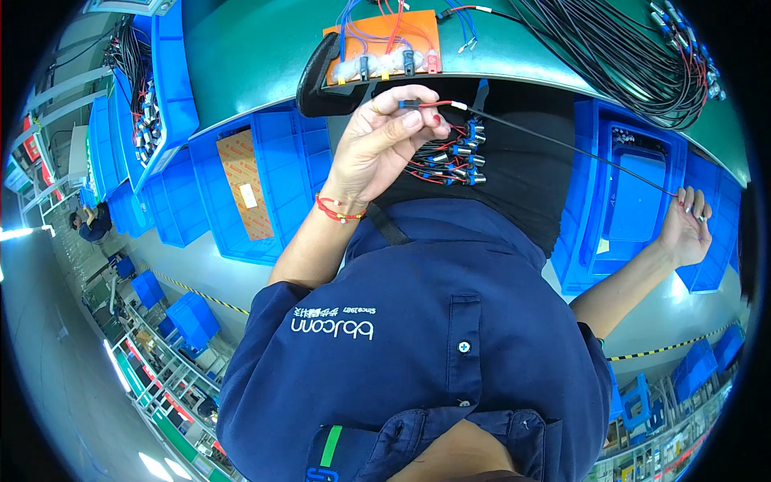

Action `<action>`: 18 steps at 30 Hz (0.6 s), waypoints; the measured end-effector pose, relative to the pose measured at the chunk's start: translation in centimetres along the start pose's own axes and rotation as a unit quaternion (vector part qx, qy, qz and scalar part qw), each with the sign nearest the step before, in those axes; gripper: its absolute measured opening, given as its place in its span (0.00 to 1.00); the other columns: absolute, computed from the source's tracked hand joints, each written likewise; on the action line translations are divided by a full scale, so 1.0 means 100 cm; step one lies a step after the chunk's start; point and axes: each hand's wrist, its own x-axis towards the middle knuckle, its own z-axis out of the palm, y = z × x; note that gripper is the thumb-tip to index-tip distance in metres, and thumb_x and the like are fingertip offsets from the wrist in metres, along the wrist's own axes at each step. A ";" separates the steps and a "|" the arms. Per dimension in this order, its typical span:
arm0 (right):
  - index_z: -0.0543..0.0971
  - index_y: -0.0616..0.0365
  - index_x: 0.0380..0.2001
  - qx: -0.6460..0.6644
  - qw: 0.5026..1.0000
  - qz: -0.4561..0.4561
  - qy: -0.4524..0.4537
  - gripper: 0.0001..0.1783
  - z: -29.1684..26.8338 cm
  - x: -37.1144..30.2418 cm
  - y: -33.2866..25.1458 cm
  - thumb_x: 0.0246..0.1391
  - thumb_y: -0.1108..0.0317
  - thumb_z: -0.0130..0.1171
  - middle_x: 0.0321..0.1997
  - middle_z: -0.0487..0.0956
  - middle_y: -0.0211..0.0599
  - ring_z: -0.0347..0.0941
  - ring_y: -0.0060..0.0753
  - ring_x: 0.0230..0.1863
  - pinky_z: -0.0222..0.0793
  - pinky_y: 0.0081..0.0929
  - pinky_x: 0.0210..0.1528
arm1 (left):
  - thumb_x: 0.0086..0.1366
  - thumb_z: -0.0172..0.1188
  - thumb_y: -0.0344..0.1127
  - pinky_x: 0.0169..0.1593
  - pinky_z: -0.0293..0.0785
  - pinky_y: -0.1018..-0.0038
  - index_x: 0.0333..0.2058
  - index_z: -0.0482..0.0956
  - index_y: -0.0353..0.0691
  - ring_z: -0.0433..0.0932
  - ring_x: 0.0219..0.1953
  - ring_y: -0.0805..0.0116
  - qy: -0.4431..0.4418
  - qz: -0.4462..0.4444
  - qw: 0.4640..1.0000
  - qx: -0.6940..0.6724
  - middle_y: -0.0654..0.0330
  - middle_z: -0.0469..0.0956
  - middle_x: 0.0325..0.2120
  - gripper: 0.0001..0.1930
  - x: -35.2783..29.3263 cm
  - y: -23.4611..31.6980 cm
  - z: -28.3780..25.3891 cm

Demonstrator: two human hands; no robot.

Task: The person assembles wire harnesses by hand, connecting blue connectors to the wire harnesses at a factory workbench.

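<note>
My left hand point(376, 149) pinches one end of a thin black cable point(562, 145) between thumb and fingers. A small dark connector point(411, 104) and a short red wire show at that end. At the far right my right hand point(687, 227) is closed on the other part of the cable, which runs taut and slanting between both hands. Just beyond my left hand, an orange board point(426, 34) on the bench carries blue and red wires, whitish lumps and several small plugs. More cables with silver-and-blue connectors point(462, 151) lie on my lap, partly hidden by my left hand.
A large bundle of black cables point(610, 60) lies on the green bench point(249, 56). Blue bins point(173, 201) stand at the left, one holding cables with metal connectors point(147, 120). Another blue bin point(578, 241) stands by my right arm. Another person point(95, 223) is far left.
</note>
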 end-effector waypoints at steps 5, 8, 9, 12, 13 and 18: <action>0.62 0.56 0.19 -0.045 0.997 0.026 -0.059 0.09 0.004 -0.001 0.013 0.31 0.69 0.49 0.24 0.56 0.34 0.48 0.30 0.28 0.46 0.30 0.34 | 0.66 0.54 0.33 0.37 0.74 0.76 0.42 0.74 0.36 0.74 0.37 0.71 0.030 -0.009 0.999 0.013 0.54 0.73 0.43 0.09 0.003 -0.009 0.009; 0.62 0.55 0.19 -0.078 0.993 0.036 -0.079 0.07 0.011 0.000 0.023 0.36 0.68 0.48 0.24 0.55 0.33 0.49 0.30 0.29 0.47 0.29 0.36 | 0.68 0.52 0.35 0.29 0.69 0.82 0.39 0.74 0.39 0.72 0.27 0.74 0.063 -0.014 0.998 0.026 0.56 0.75 0.36 0.07 0.007 -0.014 0.011; 0.61 0.55 0.18 -0.078 0.990 0.046 -0.108 0.07 0.014 0.000 0.026 0.38 0.68 0.48 0.24 0.55 0.33 0.49 0.30 0.29 0.47 0.29 0.36 | 0.68 0.52 0.35 0.28 0.67 0.83 0.38 0.74 0.39 0.71 0.24 0.75 0.069 -0.016 0.997 0.038 0.57 0.75 0.34 0.06 0.008 -0.015 0.011; 0.60 0.54 0.19 -0.142 0.982 0.029 -0.119 0.07 0.020 0.000 0.038 0.40 0.67 0.47 0.25 0.55 0.32 0.49 0.29 0.29 0.46 0.29 0.36 | 0.67 0.54 0.33 0.25 0.62 0.84 0.35 0.74 0.41 0.67 0.20 0.79 0.118 -0.007 0.992 0.049 0.60 0.76 0.27 0.04 0.011 -0.019 0.010; 0.60 0.54 0.19 -0.134 0.984 0.026 -0.117 0.07 0.022 0.000 0.041 0.40 0.67 0.47 0.25 0.55 0.32 0.49 0.29 0.29 0.46 0.29 0.36 | 0.66 0.55 0.32 0.25 0.61 0.85 0.34 0.74 0.41 0.66 0.20 0.80 0.129 0.002 0.990 0.057 0.60 0.76 0.27 0.03 0.012 -0.019 0.010; 0.59 0.53 0.19 -0.169 0.971 0.022 -0.169 0.08 0.032 -0.003 0.054 0.43 0.65 0.45 0.25 0.56 0.32 0.49 0.28 0.30 0.46 0.28 0.37 | 0.63 0.59 0.30 0.25 0.59 0.86 0.32 0.75 0.40 0.65 0.19 0.82 0.156 0.011 0.986 0.065 0.61 0.76 0.24 0.02 0.014 -0.020 0.012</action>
